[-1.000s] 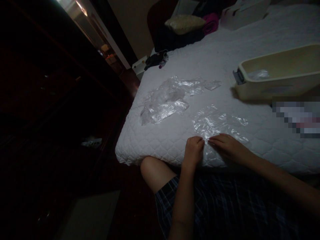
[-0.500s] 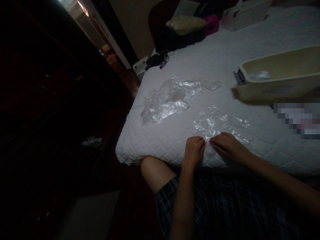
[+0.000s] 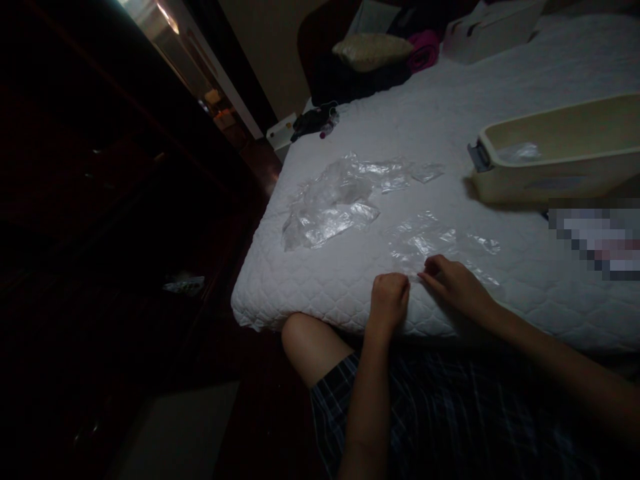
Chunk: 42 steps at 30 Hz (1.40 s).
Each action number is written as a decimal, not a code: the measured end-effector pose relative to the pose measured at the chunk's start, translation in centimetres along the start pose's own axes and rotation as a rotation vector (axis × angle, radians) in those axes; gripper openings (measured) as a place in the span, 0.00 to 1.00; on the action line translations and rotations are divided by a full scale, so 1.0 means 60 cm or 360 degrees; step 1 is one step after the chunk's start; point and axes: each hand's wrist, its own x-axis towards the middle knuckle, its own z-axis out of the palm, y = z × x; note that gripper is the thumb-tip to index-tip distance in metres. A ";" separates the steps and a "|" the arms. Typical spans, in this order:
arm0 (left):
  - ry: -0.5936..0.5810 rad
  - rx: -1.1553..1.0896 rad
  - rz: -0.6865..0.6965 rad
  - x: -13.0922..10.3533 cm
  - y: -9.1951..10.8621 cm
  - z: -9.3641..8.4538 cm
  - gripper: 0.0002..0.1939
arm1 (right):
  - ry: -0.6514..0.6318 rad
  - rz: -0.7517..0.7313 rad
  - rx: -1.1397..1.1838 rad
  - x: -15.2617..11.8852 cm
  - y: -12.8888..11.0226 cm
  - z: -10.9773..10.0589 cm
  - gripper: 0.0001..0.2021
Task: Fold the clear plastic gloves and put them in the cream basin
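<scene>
A clear plastic bag (image 3: 440, 239) lies spread on the white quilted bed (image 3: 320, 287), just in front of my hands. My left hand (image 3: 390, 299) is closed at the bag's near edge, its fingers pinching the plastic. Close on its right, my right hand (image 3: 453, 283) is also at this edge, thumb and index finger bent toward each other at the film. Some of the bag is hidden behind my right hand. Farther back on the left lies a crumpled heap of clear plastic (image 3: 340, 200), apart from both hands.
A cream plastic bin (image 3: 545, 183) with a grey latch stands on the right, some clear plastic inside. A pixelated item (image 3: 595, 237) lies before it. At the back are a white box (image 3: 493, 33), a pink roll (image 3: 424, 50) and a beige cushion (image 3: 373, 52). Dark furniture fills the left.
My right hand's fingers have bent and lifted slightly at the bag's edge, where they were stretched flatter before. The left hand has curled a little tighter in nearly the same place.
</scene>
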 end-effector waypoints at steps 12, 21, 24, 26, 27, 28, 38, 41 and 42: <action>0.0012 0.0125 0.0143 0.001 0.002 0.009 0.08 | 0.0096 -0.0316 -0.0173 0.005 0.009 0.014 0.13; 0.0037 0.0271 0.0141 0.000 0.007 0.005 0.05 | -0.0021 -0.0399 -0.0400 0.000 0.020 0.018 0.14; 0.0079 0.0267 0.0128 0.000 0.005 0.003 0.05 | -0.0057 -0.0411 -0.0361 -0.001 0.019 0.017 0.14; 0.0114 0.0252 0.0129 -0.001 0.004 0.003 0.07 | -0.0071 -0.0402 -0.0375 0.000 0.018 0.016 0.14; 0.0123 0.0244 0.0135 -0.001 0.004 0.004 0.08 | -0.0074 -0.0398 -0.0388 0.001 0.017 0.016 0.14; 0.0122 0.0239 0.0146 -0.001 0.005 0.005 0.10 | -0.0071 -0.0394 -0.0400 0.001 0.016 0.016 0.14; 0.0015 0.0272 0.0138 -0.003 0.001 0.007 0.08 | 0.0123 -0.0455 -0.0246 -0.019 0.051 -0.020 0.14; 0.0147 0.0289 0.0152 -0.001 0.002 0.009 0.11 | 0.0122 -0.0507 -0.0251 -0.042 0.073 -0.040 0.12; 0.0182 0.0295 0.0156 0.000 0.004 0.010 0.13 | 0.0125 -0.0529 -0.0261 -0.049 0.079 -0.046 0.12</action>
